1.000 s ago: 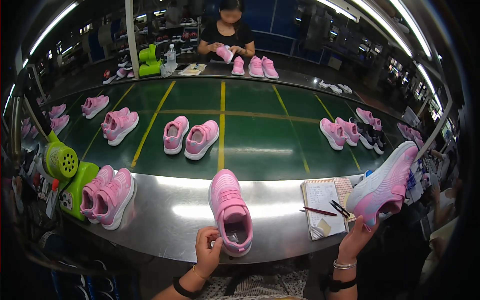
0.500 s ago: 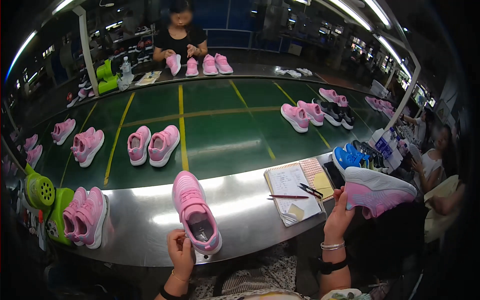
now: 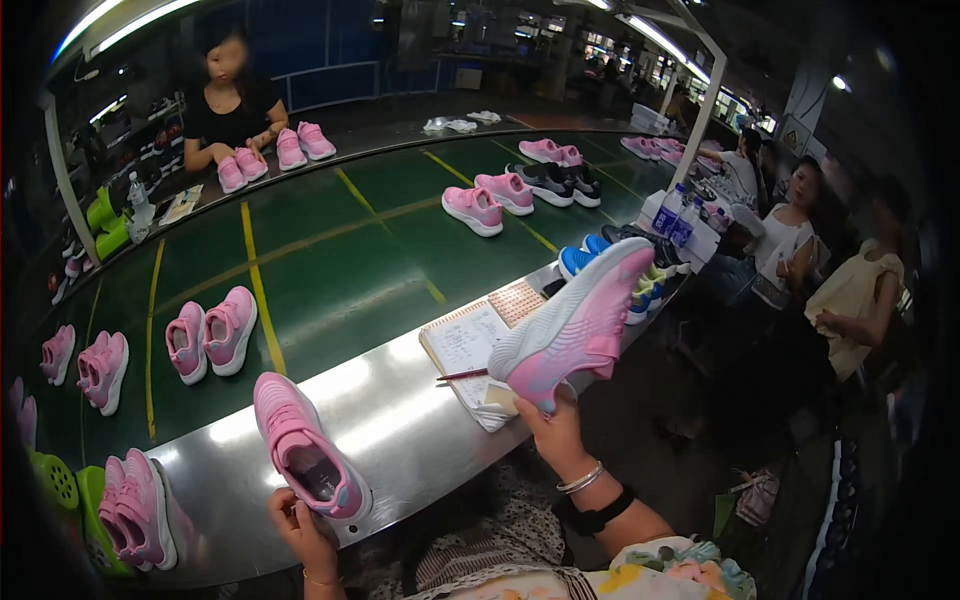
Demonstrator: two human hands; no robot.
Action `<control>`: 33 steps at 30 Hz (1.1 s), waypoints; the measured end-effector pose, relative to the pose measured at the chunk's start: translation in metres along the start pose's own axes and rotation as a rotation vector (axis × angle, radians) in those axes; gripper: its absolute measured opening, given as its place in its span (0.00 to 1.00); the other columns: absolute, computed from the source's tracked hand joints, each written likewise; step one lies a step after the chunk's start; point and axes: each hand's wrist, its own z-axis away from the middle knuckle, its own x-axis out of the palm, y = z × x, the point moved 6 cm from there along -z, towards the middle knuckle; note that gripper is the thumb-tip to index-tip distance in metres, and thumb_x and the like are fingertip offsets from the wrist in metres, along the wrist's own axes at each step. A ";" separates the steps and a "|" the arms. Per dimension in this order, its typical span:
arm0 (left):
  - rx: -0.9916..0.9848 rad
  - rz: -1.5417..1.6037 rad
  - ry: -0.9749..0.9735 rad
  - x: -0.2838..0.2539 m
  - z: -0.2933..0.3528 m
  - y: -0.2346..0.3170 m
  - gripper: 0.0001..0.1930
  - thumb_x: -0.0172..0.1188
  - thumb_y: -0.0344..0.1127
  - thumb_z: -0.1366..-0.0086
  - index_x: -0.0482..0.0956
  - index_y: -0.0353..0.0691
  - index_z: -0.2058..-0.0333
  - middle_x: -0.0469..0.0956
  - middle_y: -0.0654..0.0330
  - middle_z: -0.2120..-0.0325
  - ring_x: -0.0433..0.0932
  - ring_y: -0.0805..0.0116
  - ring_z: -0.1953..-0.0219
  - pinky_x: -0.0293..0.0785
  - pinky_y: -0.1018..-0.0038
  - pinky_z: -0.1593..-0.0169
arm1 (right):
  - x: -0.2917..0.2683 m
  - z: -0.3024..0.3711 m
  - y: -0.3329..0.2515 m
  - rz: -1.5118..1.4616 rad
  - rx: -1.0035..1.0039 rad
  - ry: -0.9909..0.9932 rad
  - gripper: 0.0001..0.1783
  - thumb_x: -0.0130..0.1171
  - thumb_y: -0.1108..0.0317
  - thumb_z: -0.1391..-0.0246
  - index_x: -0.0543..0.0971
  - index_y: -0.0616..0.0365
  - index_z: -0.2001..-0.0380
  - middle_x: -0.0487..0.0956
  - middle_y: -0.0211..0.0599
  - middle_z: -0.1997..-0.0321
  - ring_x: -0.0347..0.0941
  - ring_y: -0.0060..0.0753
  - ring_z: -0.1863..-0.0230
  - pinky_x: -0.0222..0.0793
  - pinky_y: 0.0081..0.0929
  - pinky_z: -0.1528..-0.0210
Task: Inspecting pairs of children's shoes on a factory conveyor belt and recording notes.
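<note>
My right hand (image 3: pixel 556 432) grips a pink sneaker (image 3: pixel 590 335) by its heel end and holds it up above the table's front edge. The toe points up and away to the right, and the white ribbed sole faces left. My left hand (image 3: pixel 303 530) has its fingers curled against the heel of another pink sneaker (image 3: pixel 300 440). That one rests upright on the metal table (image 3: pixel 385 430), its toe pointing away from me and its dark insole showing.
Behind the metal ledge runs a green belt (image 3: pixel 330 290) with pairs of sneakers. An open notebook (image 3: pixel 465 345) with a pen, blue shoes (image 3: pixel 578 262) and bottles (image 3: pixel 672 210) stand to the right. A green device (image 3: pixel 60 490) is at left. A co-worker (image 3: pixel 235 110) handles pink shoes opposite; others sit right.
My view has swung right. The sneaker in my right hand has turned toe-up and come inward, now partly over the notebook. My left hand stays at its sneaker. The co-worker's hands have shifted among the shoes.
</note>
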 end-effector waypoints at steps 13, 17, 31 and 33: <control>-0.038 -0.131 0.009 -0.004 0.001 0.001 0.09 0.47 0.31 0.33 0.67 0.36 0.55 0.66 0.64 0.62 0.63 0.76 0.61 0.61 0.79 0.56 | 0.077 0.029 -0.049 0.040 -0.341 -0.568 0.14 0.60 0.64 0.47 0.77 0.53 0.57 0.76 0.35 0.70 0.75 0.33 0.71 0.70 0.27 0.68; -0.056 -0.122 0.014 -0.007 0.003 -0.002 0.09 0.46 0.29 0.34 0.67 0.37 0.56 0.66 0.64 0.62 0.63 0.77 0.63 0.60 0.80 0.57 | 0.085 0.027 -0.048 -0.055 -0.268 -0.684 0.14 0.58 0.67 0.45 0.76 0.58 0.55 0.76 0.38 0.68 0.74 0.35 0.67 0.69 0.28 0.63; -0.060 -0.054 0.006 0.002 0.000 0.006 0.08 0.46 0.29 0.34 0.67 0.37 0.57 0.65 0.65 0.63 0.63 0.76 0.62 0.60 0.80 0.56 | -0.011 -0.124 -0.041 -0.429 0.142 -0.164 0.38 0.49 0.68 0.38 0.41 0.57 0.33 0.75 0.39 0.62 0.72 0.19 0.70 0.70 0.17 0.67; -0.098 -0.095 0.022 0.004 0.001 0.013 0.10 0.47 0.31 0.33 0.68 0.35 0.55 0.67 0.62 0.63 0.65 0.75 0.64 0.63 0.78 0.59 | -0.054 -0.175 -0.054 -0.377 0.117 -0.015 0.40 0.51 0.68 0.41 0.42 0.57 0.32 0.76 0.38 0.64 0.72 0.20 0.73 0.70 0.19 0.68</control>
